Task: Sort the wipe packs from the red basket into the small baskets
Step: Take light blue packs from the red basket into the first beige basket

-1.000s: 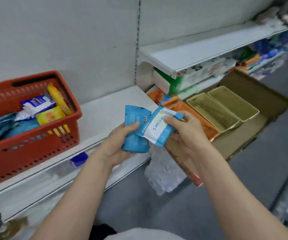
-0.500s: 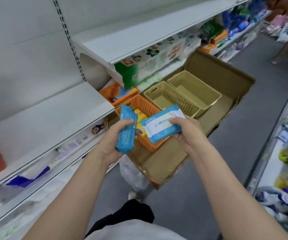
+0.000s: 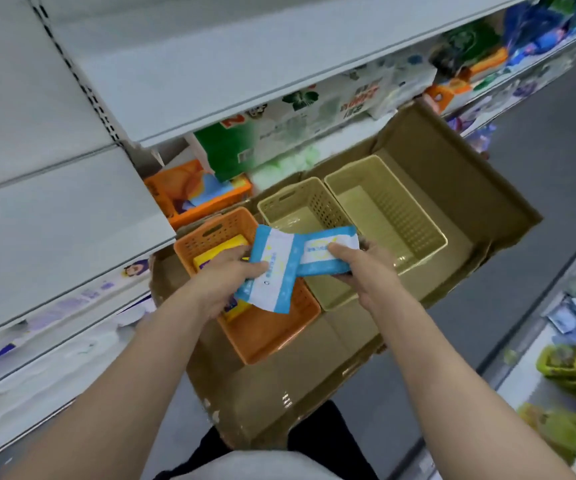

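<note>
cardboard box (image 3: 428, 161) on floor, white shelves (image 3: 210, 64), green-white packages (image 3: 279, 133)

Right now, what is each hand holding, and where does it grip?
The left hand pinches one blue wipe pack at its left edge; the right hand grips another blue pack by its right end.

My left hand (image 3: 225, 278) covers most of the yellow pack (image 3: 218, 251) in the orange basket (image 3: 265, 336). Print on my two blue packs (image 3: 272, 271) is too blurred to read. Goods at two o'clock smear together.
</note>
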`<action>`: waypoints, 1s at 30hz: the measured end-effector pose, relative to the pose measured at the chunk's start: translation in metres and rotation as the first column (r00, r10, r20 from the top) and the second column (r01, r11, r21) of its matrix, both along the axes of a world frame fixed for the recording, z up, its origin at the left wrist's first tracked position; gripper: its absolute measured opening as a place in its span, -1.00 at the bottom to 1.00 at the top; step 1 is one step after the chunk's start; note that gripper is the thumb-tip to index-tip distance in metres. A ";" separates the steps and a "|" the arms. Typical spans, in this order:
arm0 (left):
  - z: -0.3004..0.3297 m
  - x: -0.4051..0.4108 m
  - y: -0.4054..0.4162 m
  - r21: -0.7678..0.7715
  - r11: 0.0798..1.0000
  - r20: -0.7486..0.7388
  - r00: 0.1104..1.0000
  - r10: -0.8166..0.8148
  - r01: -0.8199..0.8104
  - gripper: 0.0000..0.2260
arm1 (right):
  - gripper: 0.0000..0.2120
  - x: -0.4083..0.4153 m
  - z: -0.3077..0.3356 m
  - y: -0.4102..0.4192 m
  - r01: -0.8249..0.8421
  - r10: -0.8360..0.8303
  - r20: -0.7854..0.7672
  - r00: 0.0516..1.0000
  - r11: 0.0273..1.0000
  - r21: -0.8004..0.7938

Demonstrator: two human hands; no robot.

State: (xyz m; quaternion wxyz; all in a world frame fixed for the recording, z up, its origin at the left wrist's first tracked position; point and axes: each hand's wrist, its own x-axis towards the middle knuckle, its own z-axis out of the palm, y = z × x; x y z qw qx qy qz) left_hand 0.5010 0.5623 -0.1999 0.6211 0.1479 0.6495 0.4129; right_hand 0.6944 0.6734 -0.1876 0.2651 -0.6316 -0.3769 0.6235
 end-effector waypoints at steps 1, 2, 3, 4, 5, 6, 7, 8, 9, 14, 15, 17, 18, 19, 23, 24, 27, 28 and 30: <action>-0.008 -0.002 0.008 -0.003 1.000 -0.069 0.998 -0.002 0.002 -0.78 | -0.73 -0.001 -0.010 0.017 -0.046 0.046 0.019 0.999 0.999 -0.001; -0.015 -0.003 0.017 -0.018 1.000 -0.123 0.992 0.023 -0.025 -0.80 | -0.68 -0.002 -0.021 0.033 -0.090 0.089 0.045 0.995 0.996 0.006; -0.022 -0.005 0.024 -0.036 0.997 -0.161 0.985 0.066 -0.073 -0.84 | -0.62 -0.003 -0.032 0.050 -0.134 0.132 0.081 0.988 0.991 0.013; -0.027 -0.005 0.029 -0.054 0.990 -0.194 0.974 0.120 -0.133 -0.86 | -0.58 -0.007 -0.042 0.065 -0.187 0.184 0.121 0.975 0.982 0.014; -0.031 -0.005 0.033 -0.067 0.979 -0.218 0.960 0.175 -0.194 -0.86 | -0.56 -0.010 -0.051 0.080 -0.240 0.236 0.148 0.960 0.971 0.010; -0.035 -0.005 0.036 -0.075 0.966 -0.224 0.948 0.226 -0.248 -0.86 | -0.58 -0.015 -0.060 0.093 -0.288 0.284 0.169 0.944 0.958 0.002; -0.039 -0.004 0.038 -0.082 0.951 -0.210 0.938 0.275 -0.297 -0.84 | -0.62 -0.018 -0.070 0.106 -0.334 0.328 0.194 0.924 0.943 -0.004; -0.043 -0.004 0.038 -0.089 0.937 -0.184 0.930 0.318 -0.338 -0.82 | -0.66 -0.023 -0.080 0.117 -0.377 0.369 0.219 0.903 0.926 -0.006; -0.046 -0.002 0.038 -0.093 0.922 -0.154 0.921 0.359 -0.375 -0.81 | -0.68 -0.029 -0.091 0.128 -0.422 0.411 0.240 0.880 0.907 -0.006; -0.059 0.006 0.038 -0.153 0.844 -0.135 0.857 0.497 -0.513 -0.71 | -0.74 -0.065 -0.138 0.165 -0.693 0.638 0.402 0.657 0.721 -0.012; -0.061 0.007 0.037 -0.155 0.838 -0.135 0.852 0.506 -0.523 -0.70 | -0.72 -0.071 -0.146 0.169 -0.726 0.662 0.433 0.612 0.687 -0.026; -0.063 0.009 0.032 -0.156 0.846 -0.112 0.860 0.497 -0.509 -0.69 | -0.68 -0.082 -0.161 0.173 -0.783 0.690 0.494 0.529 0.621 -0.030; -0.063 0.010 0.030 -0.159 0.848 -0.095 0.863 0.496 -0.505 -0.70 | -0.67 -0.087 -0.167 0.174 -0.805 0.694 0.524 0.494 0.592 -0.025; -0.063 0.010 0.028 -0.158 0.850 -0.080 0.865 0.496 -0.502 -0.72 | -0.66 -0.090 -0.172 0.175 -0.819 0.690 0.551 0.469 0.573 -0.021; -0.065 0.009 0.026 -0.162 0.844 -0.073 0.859 0.506 -0.511 -0.75 | -0.57 -0.094 -0.183 0.174 -0.852 0.598 0.716 0.360 0.523 -0.007; -0.066 0.009 0.026 -0.170 0.839 -0.078 0.856 0.511 -0.517 -0.75 | -0.52 -0.093 -0.182 0.174 -0.872 0.575 0.753 0.320 0.490 -0.004; -0.069 0.010 0.030 -0.169 0.849 -0.092 0.866 0.492 -0.500 -0.74 | -0.39 -0.088 -0.175 0.168 -0.916 0.575 0.775 0.264 0.402 0.014; -0.069 0.009 0.032 -0.165 0.859 -0.097 0.875 0.475 -0.485 -0.75 | -0.38 -0.086 -0.171 0.166 -0.926 0.575 0.776 0.259 0.377 0.030; -0.071 0.007 0.036 -0.164 0.879 -0.105 0.894 0.436 -0.448 -0.80 | -0.46 -0.082 -0.157 0.162 -0.930 0.541 0.783 0.308 0.346 0.126</action>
